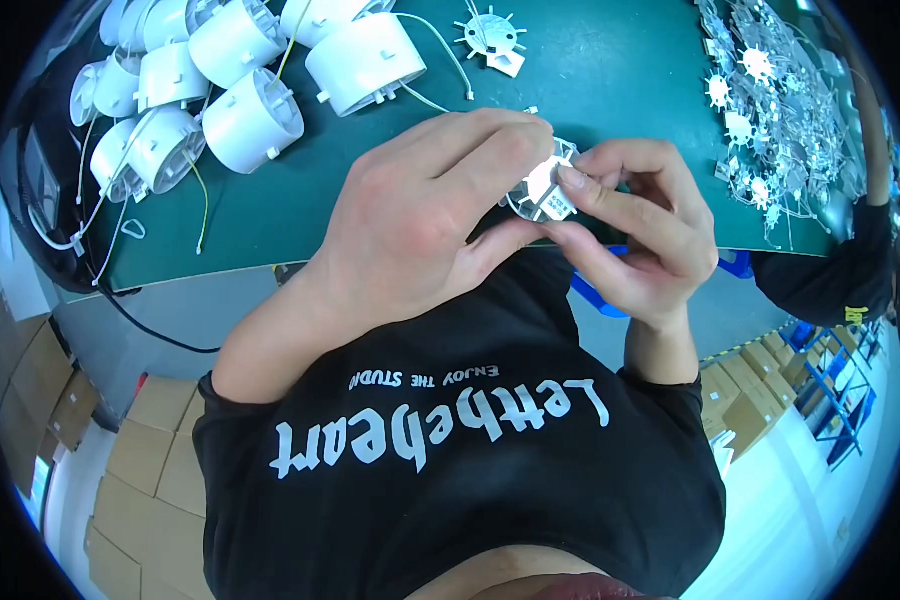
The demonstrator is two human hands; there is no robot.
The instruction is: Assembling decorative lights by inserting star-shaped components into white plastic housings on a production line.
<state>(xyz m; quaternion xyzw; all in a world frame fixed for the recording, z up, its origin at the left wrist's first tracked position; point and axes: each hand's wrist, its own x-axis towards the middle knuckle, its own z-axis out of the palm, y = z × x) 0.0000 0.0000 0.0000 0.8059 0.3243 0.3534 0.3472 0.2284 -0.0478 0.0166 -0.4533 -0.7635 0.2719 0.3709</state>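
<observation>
Both hands meet above the front edge of the green table, around a small round white fitting (545, 185) with an open rim. My left hand (420, 200) is closed around its left side, fingers curled over the top and thumb beneath. On the other side my right hand (650, 210) pinches the fitting between thumb and fingertips. A small white block (557, 206) with a printed label sits at the fitting's near side, beside the right fingertips. Much of the fitting is hidden by my fingers.
White cylindrical housings (253, 122) with trailing wires crowd the table's left. A spoked white disc (492, 36) lies at the far middle. A heap of similar wired discs (770, 115) covers the right side, near another person's sleeve (830, 262). Cardboard boxes (150, 455) stand below.
</observation>
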